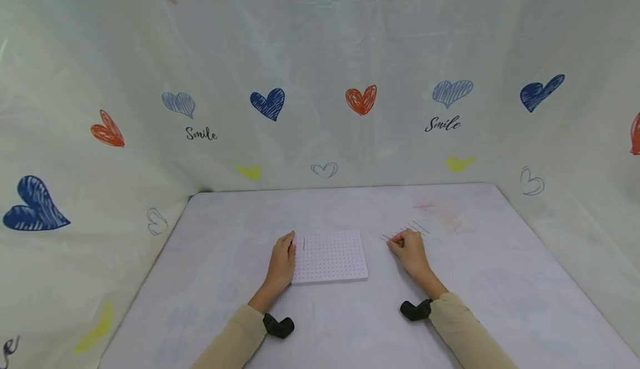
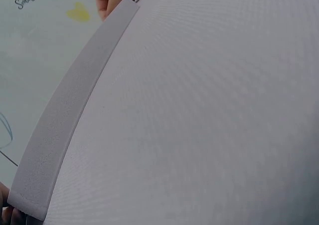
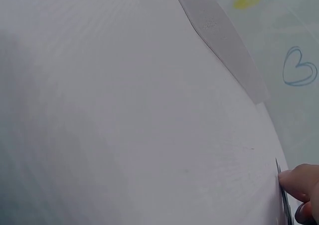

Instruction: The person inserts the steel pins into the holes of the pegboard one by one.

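Note:
A white board with rows of small holes (image 1: 330,258) lies flat on the table, one thin dark stick (image 1: 304,243) standing at its upper left. My left hand (image 1: 283,258) holds the board's left edge. In the left wrist view the board's side wall (image 2: 70,105) shows, with only bits of the left hand at the lower left corner. To the right of the board, my right hand (image 1: 411,251) has its thumb and finger on a thin dark stick (image 3: 285,200). Several more such sticks (image 1: 417,228) lie in a row beside its fingertips.
The white table (image 1: 225,213) reaches back to a pale curtain (image 1: 310,52) printed with hearts and "Smile". A faint reddish stain (image 1: 442,213) marks the table behind the sticks. Dark wrist devices (image 1: 279,325) sit on both forearms.

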Demonstrator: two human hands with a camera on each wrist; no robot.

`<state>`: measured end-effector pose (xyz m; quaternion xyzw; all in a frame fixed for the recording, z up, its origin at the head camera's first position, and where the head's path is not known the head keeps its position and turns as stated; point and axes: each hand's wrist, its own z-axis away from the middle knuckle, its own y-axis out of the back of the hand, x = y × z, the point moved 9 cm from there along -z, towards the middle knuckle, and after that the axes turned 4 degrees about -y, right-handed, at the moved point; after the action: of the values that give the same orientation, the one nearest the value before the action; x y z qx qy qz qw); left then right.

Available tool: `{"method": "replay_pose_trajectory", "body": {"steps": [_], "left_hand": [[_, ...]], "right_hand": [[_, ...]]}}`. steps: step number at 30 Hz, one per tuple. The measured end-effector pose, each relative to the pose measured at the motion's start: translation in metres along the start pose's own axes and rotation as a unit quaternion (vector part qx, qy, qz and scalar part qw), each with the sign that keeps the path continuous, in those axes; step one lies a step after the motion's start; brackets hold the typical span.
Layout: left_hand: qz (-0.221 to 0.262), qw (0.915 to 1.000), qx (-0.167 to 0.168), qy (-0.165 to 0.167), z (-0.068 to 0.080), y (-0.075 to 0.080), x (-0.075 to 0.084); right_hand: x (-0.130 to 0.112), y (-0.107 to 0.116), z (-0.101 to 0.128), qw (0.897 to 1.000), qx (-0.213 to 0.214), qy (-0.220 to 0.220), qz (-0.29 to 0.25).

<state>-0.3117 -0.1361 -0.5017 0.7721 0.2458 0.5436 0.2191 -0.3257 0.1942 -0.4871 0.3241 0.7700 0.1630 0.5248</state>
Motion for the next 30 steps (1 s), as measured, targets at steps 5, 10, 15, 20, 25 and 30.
{"method": "replay_pose_trajectory", "body": {"steps": [5,10,15,20,25,30], "left_hand": [[0.002,0.9999,0.003,-0.01,0.0,0.001,0.002],[-0.003,0.9999,0.006,-0.014,-0.001,0.001,0.003],[-0.004,1.0,0.004,-0.005,0.001,0.001,0.002],[-0.004,1.0,0.004,-0.007,0.001,0.001,0.002],[-0.007,0.9999,0.0,-0.009,0.0,-0.001,0.0],[0.003,0.9999,0.004,-0.013,0.001,0.001,0.002]], "right_hand": [[0.0,-0.002,-0.001,1.0,-0.007,-0.006,0.012],[0.003,0.0,-0.001,1.0,-0.009,-0.027,0.004],[0.003,0.001,0.0,0.999,-0.016,-0.028,0.0],[0.0,-0.002,0.001,1.0,-0.018,-0.005,0.018],[-0.006,-0.004,0.003,0.998,-0.014,0.026,0.064],[-0.012,-0.005,0.003,0.997,-0.015,0.037,0.068]]}}
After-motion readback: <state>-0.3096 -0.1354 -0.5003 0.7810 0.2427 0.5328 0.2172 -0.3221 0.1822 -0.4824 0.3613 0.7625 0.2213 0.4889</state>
